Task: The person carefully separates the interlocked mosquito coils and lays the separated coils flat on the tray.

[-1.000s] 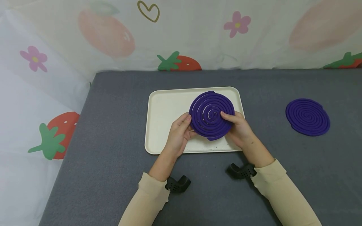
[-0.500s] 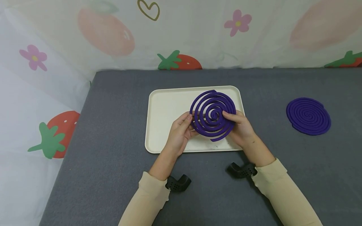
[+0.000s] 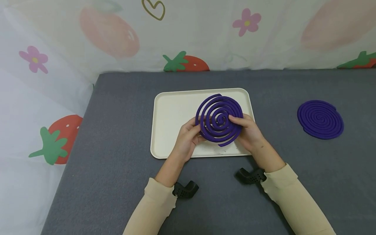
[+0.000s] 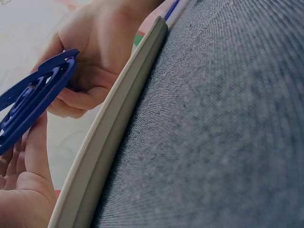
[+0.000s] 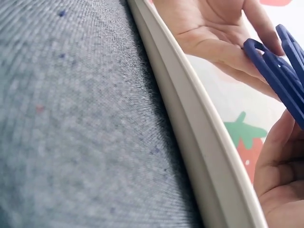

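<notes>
Purple spiral (image 3: 221,120) has loosened; left hand (image 3: 186,139) and right hand (image 3: 249,133) pinch it above the speck-dotted tray (image 3: 171,120)

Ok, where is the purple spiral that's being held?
In the head view, the held purple spiral is just right of centre, between the left hand and right hand, over the right part of the cream tray.

Can't tell if I'm in a home or a studio, but it looks like a recording corner: grey fabric-topped desk (image 3: 117,114), white sheet (image 3: 188,29) with strawberries (image 3: 196,63) and pink flowers (image 3: 247,22) behind and to my left, black cameras (image 3: 186,190) on my wrists.
</notes>
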A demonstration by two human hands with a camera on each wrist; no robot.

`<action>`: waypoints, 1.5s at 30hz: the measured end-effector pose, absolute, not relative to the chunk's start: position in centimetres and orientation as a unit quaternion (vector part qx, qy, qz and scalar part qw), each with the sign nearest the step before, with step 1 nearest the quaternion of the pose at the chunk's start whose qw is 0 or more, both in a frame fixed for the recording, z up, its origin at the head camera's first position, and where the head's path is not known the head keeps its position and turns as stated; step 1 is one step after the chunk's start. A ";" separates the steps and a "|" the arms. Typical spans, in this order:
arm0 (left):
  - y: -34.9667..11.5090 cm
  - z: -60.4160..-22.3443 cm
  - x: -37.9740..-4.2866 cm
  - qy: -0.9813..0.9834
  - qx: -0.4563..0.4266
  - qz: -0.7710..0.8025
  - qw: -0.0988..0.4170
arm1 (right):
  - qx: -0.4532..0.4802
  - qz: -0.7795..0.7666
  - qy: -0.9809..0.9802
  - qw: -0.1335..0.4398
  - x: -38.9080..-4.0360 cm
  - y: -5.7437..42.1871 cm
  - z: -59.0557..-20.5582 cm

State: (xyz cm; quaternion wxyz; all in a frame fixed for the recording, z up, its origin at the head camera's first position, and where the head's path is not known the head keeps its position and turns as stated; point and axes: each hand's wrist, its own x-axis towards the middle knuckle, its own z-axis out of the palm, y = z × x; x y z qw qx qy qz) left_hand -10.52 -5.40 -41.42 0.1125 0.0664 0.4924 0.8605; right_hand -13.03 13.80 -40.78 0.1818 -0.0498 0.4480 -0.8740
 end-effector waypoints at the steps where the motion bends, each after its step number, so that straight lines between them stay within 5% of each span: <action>1: -5.4 -41.4 -10.5 0.497 0.067 0.857 0.115 | -0.047 -0.872 0.453 0.182 -13.0 13.8 -40.8; 45: -5.5 -41.5 -10.7 0.483 0.038 0.869 0.101 | -0.013 -0.816 0.577 0.027 -13.4 13.8 -40.2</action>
